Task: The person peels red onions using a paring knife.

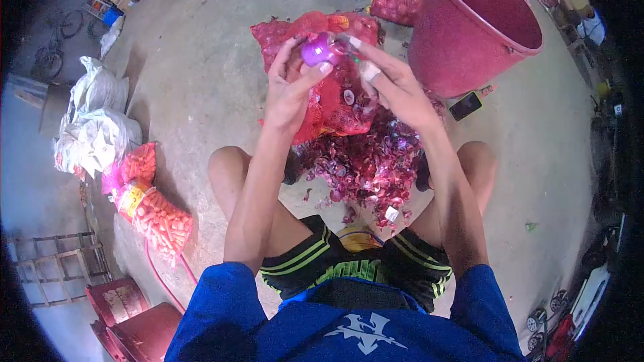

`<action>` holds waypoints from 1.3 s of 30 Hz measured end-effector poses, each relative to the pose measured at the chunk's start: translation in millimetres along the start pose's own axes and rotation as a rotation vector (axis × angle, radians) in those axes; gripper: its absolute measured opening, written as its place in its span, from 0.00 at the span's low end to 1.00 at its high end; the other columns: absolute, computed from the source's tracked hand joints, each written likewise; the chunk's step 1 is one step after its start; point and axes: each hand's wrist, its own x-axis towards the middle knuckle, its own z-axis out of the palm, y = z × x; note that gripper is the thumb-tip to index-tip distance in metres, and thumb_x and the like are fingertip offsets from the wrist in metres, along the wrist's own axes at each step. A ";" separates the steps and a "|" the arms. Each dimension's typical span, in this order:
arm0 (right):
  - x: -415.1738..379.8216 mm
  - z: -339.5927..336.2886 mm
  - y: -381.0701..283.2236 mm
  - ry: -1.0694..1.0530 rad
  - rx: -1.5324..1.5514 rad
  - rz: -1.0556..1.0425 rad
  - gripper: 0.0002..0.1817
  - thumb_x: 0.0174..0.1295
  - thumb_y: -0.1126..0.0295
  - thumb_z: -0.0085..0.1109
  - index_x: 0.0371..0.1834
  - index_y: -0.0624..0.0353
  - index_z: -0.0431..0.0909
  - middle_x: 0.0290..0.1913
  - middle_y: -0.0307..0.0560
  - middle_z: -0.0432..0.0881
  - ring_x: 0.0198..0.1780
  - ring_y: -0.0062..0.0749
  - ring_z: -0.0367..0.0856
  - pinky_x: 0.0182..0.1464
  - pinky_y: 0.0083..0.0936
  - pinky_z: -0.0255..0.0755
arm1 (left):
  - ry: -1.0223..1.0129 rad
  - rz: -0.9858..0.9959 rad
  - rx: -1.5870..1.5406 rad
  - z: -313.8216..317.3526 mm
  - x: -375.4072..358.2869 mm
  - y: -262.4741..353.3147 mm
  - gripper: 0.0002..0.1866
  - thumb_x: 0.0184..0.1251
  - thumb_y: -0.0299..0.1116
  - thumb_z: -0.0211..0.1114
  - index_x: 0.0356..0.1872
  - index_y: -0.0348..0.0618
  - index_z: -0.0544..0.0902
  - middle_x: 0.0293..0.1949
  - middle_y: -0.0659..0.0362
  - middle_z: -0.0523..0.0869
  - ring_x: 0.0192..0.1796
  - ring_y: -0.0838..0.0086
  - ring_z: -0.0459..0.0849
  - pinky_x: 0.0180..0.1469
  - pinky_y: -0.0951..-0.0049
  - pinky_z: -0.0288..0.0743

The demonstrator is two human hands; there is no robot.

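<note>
Up in front of me, my left hand (290,87) grips a shiny peeled red onion (318,51) between thumb and fingers. My right hand (397,88) is closed at the onion's right side, with white wrapping on its digits. A small green bit shows by its fingers, but I cannot make out what it holds. Beneath both hands lies a red mesh sack (325,117) of onions. Loose onion skins (365,174) are heaped on the floor between my feet, partly over the sack's near side.
A large red tub (443,40) stands at the right, a phone (465,106) on the floor beside it. Another onion sack (396,5) lies behind. On the left are white sacks (100,137), a bag of orange pieces (161,221) and a red chair (147,335).
</note>
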 end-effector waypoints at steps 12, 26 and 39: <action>5.3 -17.5 2.2 0.425 0.069 -0.088 0.26 0.84 0.68 0.50 0.83 0.53 0.71 0.31 0.29 0.75 0.29 0.12 0.69 0.29 0.16 0.64 | -0.191 0.077 -0.237 -2.8 1.5 -10.0 0.38 0.67 0.19 0.74 0.77 0.46 0.70 0.71 0.56 0.78 0.74 0.65 0.78 0.77 0.57 0.73; -14.4 -23.3 -12.3 0.205 -0.458 -0.116 0.39 0.76 0.63 0.61 0.89 0.53 0.57 0.44 0.60 0.92 0.44 0.42 0.91 0.54 0.38 0.79 | -0.030 -0.108 -0.211 -0.3 3.9 3.9 0.39 0.76 0.26 0.70 0.84 0.48 0.63 0.73 0.54 0.79 0.73 0.60 0.82 0.74 0.57 0.80; -14.6 -15.7 -7.7 0.137 -0.631 -0.306 0.41 0.73 0.68 0.62 0.88 0.57 0.56 0.34 0.56 0.85 0.31 0.56 0.83 0.38 0.43 0.74 | -0.161 -0.148 0.031 7.4 -4.7 -3.6 0.39 0.70 0.36 0.77 0.79 0.44 0.69 0.63 0.57 0.84 0.60 0.73 0.87 0.58 0.71 0.85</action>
